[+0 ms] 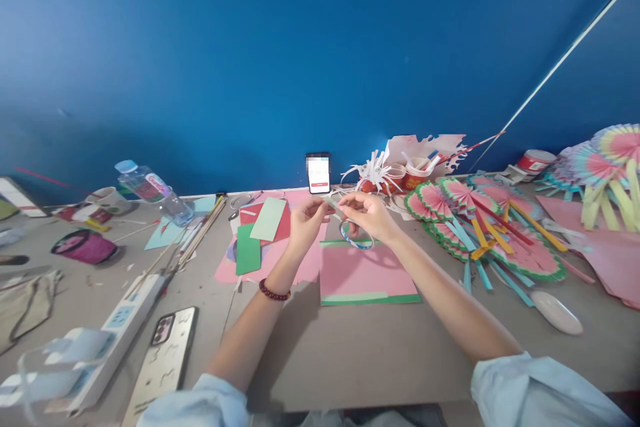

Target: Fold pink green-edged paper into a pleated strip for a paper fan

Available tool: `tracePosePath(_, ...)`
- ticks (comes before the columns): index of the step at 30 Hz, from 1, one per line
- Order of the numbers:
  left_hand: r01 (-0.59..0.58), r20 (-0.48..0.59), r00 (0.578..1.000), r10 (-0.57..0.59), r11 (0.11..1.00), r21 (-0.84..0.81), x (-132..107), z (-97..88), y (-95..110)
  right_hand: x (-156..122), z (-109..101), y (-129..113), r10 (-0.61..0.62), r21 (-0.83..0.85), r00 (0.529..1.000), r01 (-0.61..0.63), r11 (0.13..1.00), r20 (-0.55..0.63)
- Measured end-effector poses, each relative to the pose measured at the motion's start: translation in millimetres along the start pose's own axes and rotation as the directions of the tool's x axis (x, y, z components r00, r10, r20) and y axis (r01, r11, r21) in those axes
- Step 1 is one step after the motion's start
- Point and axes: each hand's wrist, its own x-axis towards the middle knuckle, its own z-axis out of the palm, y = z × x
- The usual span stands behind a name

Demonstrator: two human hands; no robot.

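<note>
My left hand [307,217] is closed in a pinch above the far edge of a pink paper sheet, on a small pale green strip [332,201]. Facing it, my right hand [369,215] pinches the strip's other end. A blue-and-white loop [356,244], perhaps a tape roll, hangs at my right fingers; how it is held is hidden. Beneath lies the pink sheet [367,270], with green and pale green bands along its near edge and green at its far edge.
Left are coloured papers [249,250], wooden sticks [203,230], a water bottle [155,192], a power strip [117,340] and a phone [163,357]. Another phone [319,172] leans on the blue wall. Right are folded paper fans [533,257], paper cups [417,177] and a white mouse [556,312].
</note>
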Motion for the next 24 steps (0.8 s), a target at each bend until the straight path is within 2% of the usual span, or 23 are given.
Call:
tracePosePath(11, -0.005, 0.039, 0.999, 0.003, 0.997, 0.072, -2.9, 4.9, -4.7, 2.4, -1.1, 4.2, 0.057, -0.076, 0.998, -0.058, 0.995, -0.015)
tracePosePath(24, -0.093, 0.107, 0.991, 0.075, 0.982, 0.166, -6.3, 8.1, -5.2, 0.7, -1.8, -0.6, 0.093, -0.195, 0.995, -0.1, 0.976, -0.046)
